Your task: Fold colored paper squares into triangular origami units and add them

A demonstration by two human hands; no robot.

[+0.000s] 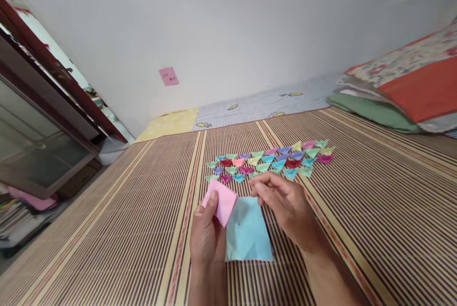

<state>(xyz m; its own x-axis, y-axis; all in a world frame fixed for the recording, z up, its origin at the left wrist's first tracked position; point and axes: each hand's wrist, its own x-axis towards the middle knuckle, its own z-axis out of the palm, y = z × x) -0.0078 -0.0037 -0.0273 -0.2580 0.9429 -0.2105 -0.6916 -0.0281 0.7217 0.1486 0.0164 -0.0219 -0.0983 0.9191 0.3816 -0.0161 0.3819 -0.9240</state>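
My left hand grips a folded pink paper square, with the thumb on top and the fingers behind it. The square is turned like a diamond. My right hand hovers just right of it, apart from the pink paper, its fingertips drawn together with nothing visible between them. Beneath both hands, a light blue sheet of paper lies flat on the striped mat. Beyond the hands, several small folded paper boats in many colours stand in rows.
Folded bedding is piled at the right by the wall. A pink note is stuck on the wall. Patterned cloth runs along the mat's far edge. A glass-fronted cabinet and a doorway are at the left.
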